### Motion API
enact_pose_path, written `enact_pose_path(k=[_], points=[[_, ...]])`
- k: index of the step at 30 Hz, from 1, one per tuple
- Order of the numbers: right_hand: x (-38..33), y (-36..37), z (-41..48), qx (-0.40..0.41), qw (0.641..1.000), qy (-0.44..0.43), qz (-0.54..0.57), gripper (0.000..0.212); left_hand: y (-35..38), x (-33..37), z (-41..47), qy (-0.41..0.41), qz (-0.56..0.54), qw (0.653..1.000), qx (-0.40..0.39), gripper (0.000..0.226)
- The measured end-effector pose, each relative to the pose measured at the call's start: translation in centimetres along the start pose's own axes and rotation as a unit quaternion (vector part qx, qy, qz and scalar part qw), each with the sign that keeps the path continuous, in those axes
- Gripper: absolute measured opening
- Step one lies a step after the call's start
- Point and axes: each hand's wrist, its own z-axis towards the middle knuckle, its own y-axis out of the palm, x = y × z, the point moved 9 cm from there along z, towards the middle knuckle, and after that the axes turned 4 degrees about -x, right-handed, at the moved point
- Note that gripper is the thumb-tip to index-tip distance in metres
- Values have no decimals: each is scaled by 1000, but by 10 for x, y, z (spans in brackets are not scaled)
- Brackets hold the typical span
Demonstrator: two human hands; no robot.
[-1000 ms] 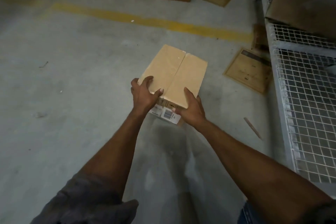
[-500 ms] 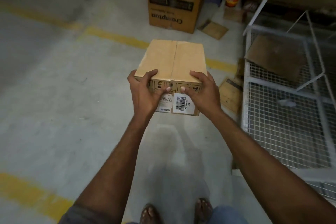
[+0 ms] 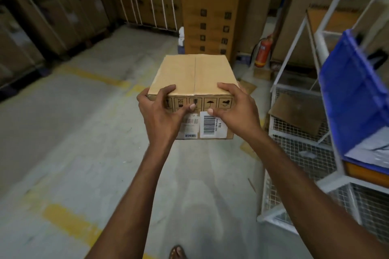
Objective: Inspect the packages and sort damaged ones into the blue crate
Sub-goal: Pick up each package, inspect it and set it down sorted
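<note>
We find the scene dim, lit softly from overhead by a source we cannot see. The top of the package (image 3: 193, 71), held between the left hand (image 3: 160, 111) and the right hand (image 3: 235, 111), is the brightest surface and shows no glare. Its barcode label (image 3: 212, 125), just under the right hand's thumb, shows distinct bars. Below the hands, a faint, soft-edged shadow lies on the floor (image 3: 200, 202). Far left of the hands, the stacked cartons (image 3: 31, 27) sink into murk. Right of the hands, the blue crate (image 3: 347, 94) is smeared by blur, and the white frame posts (image 3: 321, 48) lean outward, bent by the wide lens.
</note>
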Motion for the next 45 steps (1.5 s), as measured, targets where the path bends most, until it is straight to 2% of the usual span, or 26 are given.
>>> enact_pose_path(k=[5,12,23,30,37,45], points=[[-55,-63,-59,-21,998,-46,31,71,-61,82,-62,11,30,998,50,69],[-71,-140,-160,-41,998,-50,23,68,-82,159,-172,7,45,997,60,65],[-61,-265,-308,25,999,0,-30,71,-67,246,-300,53,-13,998,8,70],[-17,-363,-387,64,996,58,-37,69,-17,321,-369,88,-17,995,-49,72],[48,-486,-448,119,987,95,-42,71,68,419,-436,123,-42,986,-106,71],[129,-640,-497,158,981,92,-69,69,185,522,-524,133,-98,980,-112,68]])
